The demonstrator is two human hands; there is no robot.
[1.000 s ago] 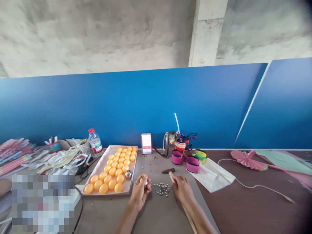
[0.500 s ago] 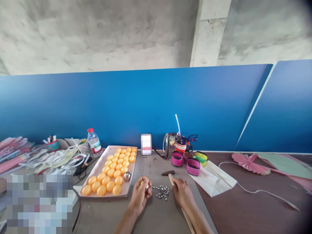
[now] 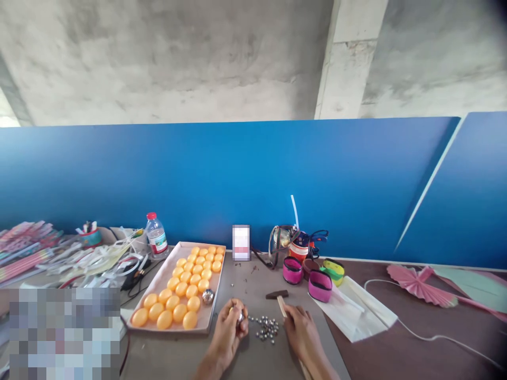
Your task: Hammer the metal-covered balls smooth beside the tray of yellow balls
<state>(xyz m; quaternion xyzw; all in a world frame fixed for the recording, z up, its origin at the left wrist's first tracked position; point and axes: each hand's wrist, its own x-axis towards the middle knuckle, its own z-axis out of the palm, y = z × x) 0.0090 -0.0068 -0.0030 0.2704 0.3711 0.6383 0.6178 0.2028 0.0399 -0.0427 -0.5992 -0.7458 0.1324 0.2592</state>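
Note:
My left hand point(image 3: 228, 330) is closed around a small shiny ball point(image 3: 240, 316), mostly hidden by the fingers; silver and a bit of orange show. Just right of it, a loose pile of small steel balls point(image 3: 268, 328) lies on the grey mat point(image 3: 253, 364). A pale wooden stick point(image 3: 281, 306) is gripped in my right hand point(image 3: 300, 328), its far end poking out past the fingers and its near end showing below the wrist. Orange table tennis balls point(image 3: 181, 289) fill much of a shallow box point(image 3: 158, 274) at left, along with one silver-covered ball point(image 3: 208, 296).
A dark flat piece point(image 3: 277, 294) lies beyond the right hand. Behind it are pink bands point(image 3: 320, 286), an orange cup point(image 3: 298, 250) and a phone-like screen point(image 3: 241, 243). White sheets point(image 3: 362, 314) and a white cable point(image 3: 435, 338) lie right. A plastic bottle point(image 3: 157, 237) stands left.
The camera view has shifted slightly, so the scene sits lower and a little to the right. Both hands keep nearly the same places and grips.

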